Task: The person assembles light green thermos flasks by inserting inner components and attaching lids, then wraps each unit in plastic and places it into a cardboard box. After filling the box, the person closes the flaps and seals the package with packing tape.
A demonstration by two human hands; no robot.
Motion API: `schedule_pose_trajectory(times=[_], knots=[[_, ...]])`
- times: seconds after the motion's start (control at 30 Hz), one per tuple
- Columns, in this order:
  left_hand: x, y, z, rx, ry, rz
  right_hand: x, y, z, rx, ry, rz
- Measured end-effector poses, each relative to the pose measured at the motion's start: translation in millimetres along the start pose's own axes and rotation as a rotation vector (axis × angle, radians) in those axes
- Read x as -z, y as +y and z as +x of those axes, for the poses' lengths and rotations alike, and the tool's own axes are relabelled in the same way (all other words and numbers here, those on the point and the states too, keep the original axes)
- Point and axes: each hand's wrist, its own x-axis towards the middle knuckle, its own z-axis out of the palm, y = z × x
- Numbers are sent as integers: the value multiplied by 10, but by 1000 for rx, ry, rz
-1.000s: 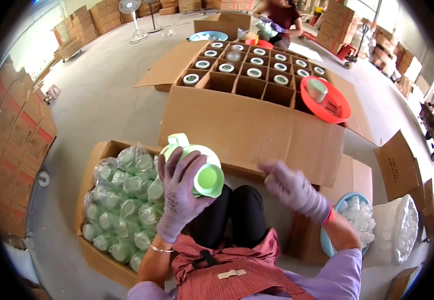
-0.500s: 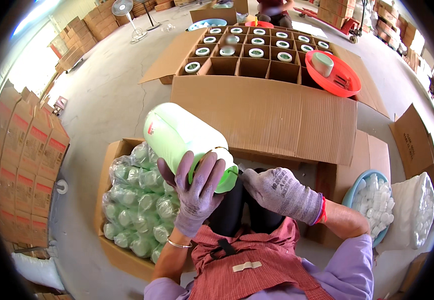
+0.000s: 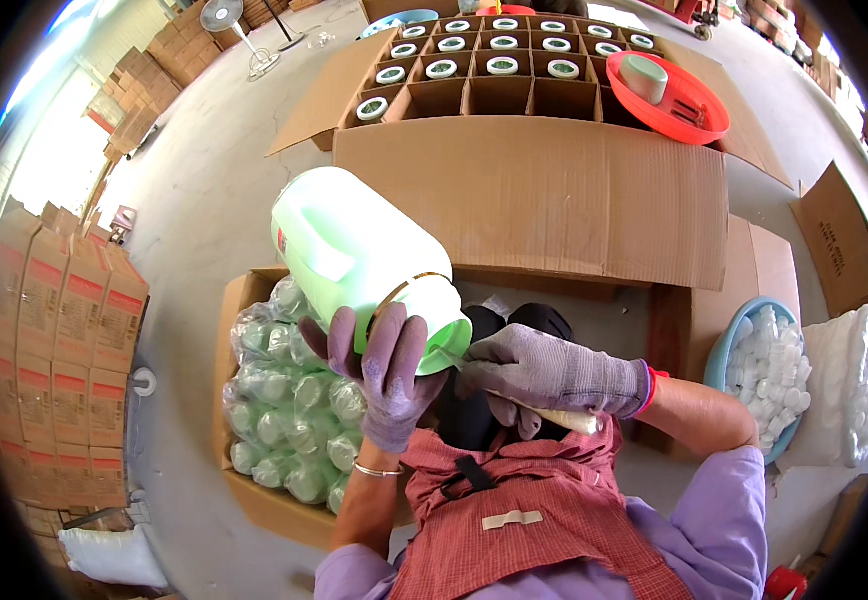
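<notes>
1. Your left hand (image 3: 391, 385) is clamped on the pale green jug (image 3: 354, 225) around its neck.
2. The jug lies tilted in front of you, above your lap, its open mouth toward your right hand (image 3: 544, 370).
3. Your right hand is closed around a tool with a cream handle (image 3: 576, 421); its tip is at the jug's mouth, but you cannot tell whether it touches the rim.
4. To your left, an open box (image 3: 239, 300) holds pale green containers (image 3: 294, 430) in clear plastic.
5. Ahead stands a large divided box (image 3: 534, 195), with a red basin (image 3: 711, 118) on its right corner holding a green cup (image 3: 644, 78).
6. To your right, a blue basin (image 3: 718, 368) holds small white pieces (image 3: 769, 370), beside a white sack (image 3: 829, 400).
</notes>
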Motion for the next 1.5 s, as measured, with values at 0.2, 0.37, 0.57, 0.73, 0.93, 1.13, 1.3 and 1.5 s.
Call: schedule_pose_trajectory(times=[0.2, 0.37, 0.57, 0.73, 0.93, 1.13, 1.3, 1.5], knots=[[-27, 61, 10, 53, 12, -28, -126, 197, 127, 37, -209, 549], [-63, -41, -104, -16, 71, -4, -349, 387, 249, 178, -459, 1061], [-293, 325, -19, 186, 229, -32, -831, 459, 435, 621, -893, 1739], [-241, 209, 5, 167, 146, -95, -560, 149, 47, 306, -35, 1195], [-192, 88, -85, 200, -4, -122, -264, 59, -50, 264, 71, 708], [-193, 43, -59, 116, -26, -186, -197, -88, -23, 212, 112, 309], [-292, 68, -20, 68, -52, -217, -103, 126, 84, 448, 329, -539], [-237, 76, 128, 103, -144, -256, 130, 75, -193, 423, 507, -866]])
